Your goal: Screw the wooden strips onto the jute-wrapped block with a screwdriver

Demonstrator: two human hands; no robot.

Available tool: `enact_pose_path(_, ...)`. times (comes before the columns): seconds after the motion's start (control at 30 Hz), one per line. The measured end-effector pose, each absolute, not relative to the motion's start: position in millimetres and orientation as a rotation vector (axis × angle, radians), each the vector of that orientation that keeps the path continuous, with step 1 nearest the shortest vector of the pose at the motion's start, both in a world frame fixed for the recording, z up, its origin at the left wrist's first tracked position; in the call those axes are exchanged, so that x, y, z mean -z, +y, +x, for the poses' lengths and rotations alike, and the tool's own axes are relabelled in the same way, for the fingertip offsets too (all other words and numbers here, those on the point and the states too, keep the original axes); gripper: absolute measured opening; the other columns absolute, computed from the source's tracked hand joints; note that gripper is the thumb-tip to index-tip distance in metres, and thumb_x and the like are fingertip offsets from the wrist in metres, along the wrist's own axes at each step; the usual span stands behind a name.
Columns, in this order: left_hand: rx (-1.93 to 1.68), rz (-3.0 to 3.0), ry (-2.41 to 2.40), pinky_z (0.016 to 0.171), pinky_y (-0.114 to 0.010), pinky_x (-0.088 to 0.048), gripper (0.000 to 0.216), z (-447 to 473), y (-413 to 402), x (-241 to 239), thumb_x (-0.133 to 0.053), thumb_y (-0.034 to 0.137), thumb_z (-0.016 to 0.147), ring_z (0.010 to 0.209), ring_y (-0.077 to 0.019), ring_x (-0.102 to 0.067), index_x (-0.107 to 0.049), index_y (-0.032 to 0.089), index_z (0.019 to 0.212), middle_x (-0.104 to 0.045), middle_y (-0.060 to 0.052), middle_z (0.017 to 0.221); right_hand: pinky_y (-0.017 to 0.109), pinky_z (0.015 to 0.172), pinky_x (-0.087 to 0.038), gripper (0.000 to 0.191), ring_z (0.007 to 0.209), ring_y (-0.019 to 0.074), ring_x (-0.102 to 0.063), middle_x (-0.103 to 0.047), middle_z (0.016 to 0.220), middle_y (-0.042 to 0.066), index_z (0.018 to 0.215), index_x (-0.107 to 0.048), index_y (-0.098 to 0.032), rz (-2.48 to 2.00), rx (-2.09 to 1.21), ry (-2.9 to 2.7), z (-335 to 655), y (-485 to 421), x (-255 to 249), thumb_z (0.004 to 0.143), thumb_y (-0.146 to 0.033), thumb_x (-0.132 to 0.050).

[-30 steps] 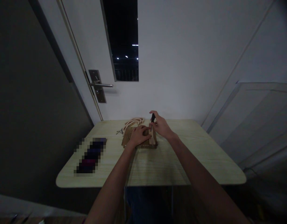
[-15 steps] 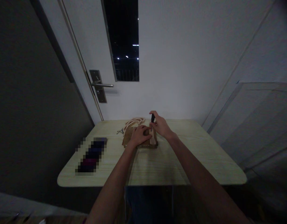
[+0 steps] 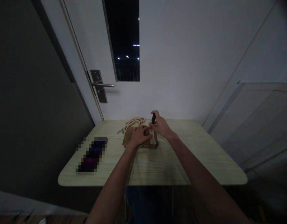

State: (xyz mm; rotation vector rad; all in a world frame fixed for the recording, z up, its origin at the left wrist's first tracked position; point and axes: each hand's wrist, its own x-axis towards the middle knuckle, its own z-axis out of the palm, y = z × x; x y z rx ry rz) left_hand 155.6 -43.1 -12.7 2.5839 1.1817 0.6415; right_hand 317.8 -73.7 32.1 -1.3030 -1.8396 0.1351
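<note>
My right hand [image 3: 161,127] is closed round the black handle of an upright tool [image 3: 153,118]. Its thin shaft points down at a pale strip [image 3: 153,139]; whether it is a screwdriver or an awl I cannot tell. The strip lies lengthwise over the right side of a brown slab-like block [image 3: 127,137] on the table. My left hand [image 3: 139,135] rests with fingers stretched out across the block, its fingertips and thumb reaching the strip's left edge. The tool's tip is hidden by my fingers.
Behind the block lies a pale looped strap [image 3: 135,120], with several small metal pieces [image 3: 120,131] beside it. A blurred-out dark object [image 3: 93,154] is on the left of the light wooden table [image 3: 199,155]. A white door with a handle [image 3: 102,85] stands behind.
The tool and my right hand have shifted very slightly, with the handle turned a little in my fingers. My left hand stays in place on the block.
</note>
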Motion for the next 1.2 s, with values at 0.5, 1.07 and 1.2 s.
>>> enact_pose_path(0.5,-0.615,2.561,1.206,0.106,-0.042,-0.033,0.046,154.9,-47.0,9.1,-0.061,0.041,0.081,0.119,-0.0256,-0.051,-0.058,0.027,0.124,-0.057,-0.004,0.128,0.025,0.063,-0.044,0.044,0.066,0.0126,-0.054,-0.056,0.086,0.001,0.118,-0.041,-0.022,-1.286,-0.151,-1.873,316.5,-75.0,-35.9,0.077,-0.013,-0.052)
enact_pose_path(1.07,-0.637,2.561,1.195,0.107,-0.043,-0.032,0.045,155.4,-43.8,12.8,-0.062,0.041,0.08,0.119,-0.0251,-0.051,-0.06,0.028,0.123,-0.059,-0.003,0.125,0.023,0.058,-0.041,0.057,0.061,0.0132,-0.055,-0.059,0.078,0.0,0.129,-0.036,-0.022,-1.337,-0.104,-1.912,317.0,-76.7,-36.0,0.075,-0.007,-0.048)
enact_pose_path(1.2,-0.639,2.554,1.191,0.108,-0.042,-0.031,0.044,155.7,-45.0,11.4,-0.061,0.04,0.081,0.12,-0.0243,-0.049,-0.06,0.028,0.123,-0.06,-0.003,0.124,0.024,0.061,-0.043,0.052,0.063,0.0131,-0.056,-0.059,0.079,0.0,0.124,-0.042,-0.024,-1.345,-0.084,-1.901,316.7,-78.0,-37.8,0.075,-0.008,-0.049)
